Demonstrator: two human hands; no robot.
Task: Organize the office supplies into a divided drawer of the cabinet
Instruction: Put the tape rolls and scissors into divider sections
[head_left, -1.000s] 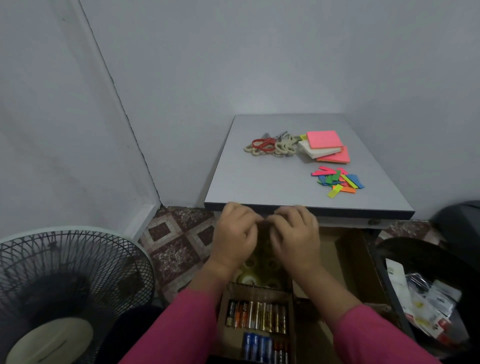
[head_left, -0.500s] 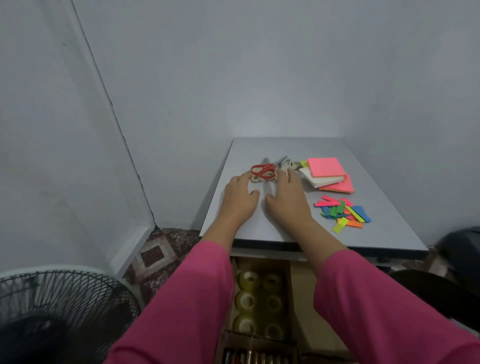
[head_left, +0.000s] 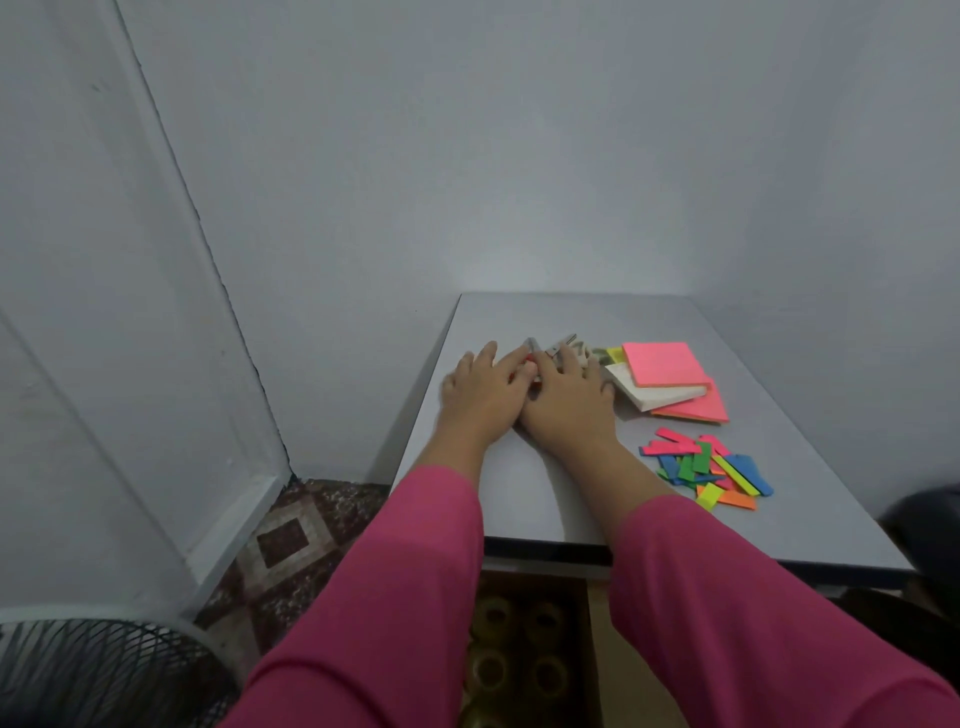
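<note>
1. Head view: both hands are out on the grey cabinet top (head_left: 519, 499), side by side and touching at the thumbs.
2. The left hand (head_left: 480, 395) lies flat over the scissors (head_left: 563, 344), fingers straight and a little spread; a bit of red handle peeks out under its fingertips.
3. The right hand (head_left: 569, 397) covers the rest of the pile, fingers laid forward; whether they are gripping anything underneath, I cannot tell.
4. Grey blade tips poke out just past both sets of fingers.
5. Just to the right of the right hand sit the sticky note pads (head_left: 665, 376): a pink one on top, a white one under it, another pink one lowest.
6. Nearer the front edge lies a loose heap of coloured page flags (head_left: 709, 467), well apart from the hands.
7. Below the top, the drawer (head_left: 595, 649) stands open, with tape rolls (head_left: 519, 644) in rows in its left compartment, between the two pink sleeves (head_left: 395, 597).
8. A fan (head_left: 104, 670) stands on the floor at lower left.
</note>
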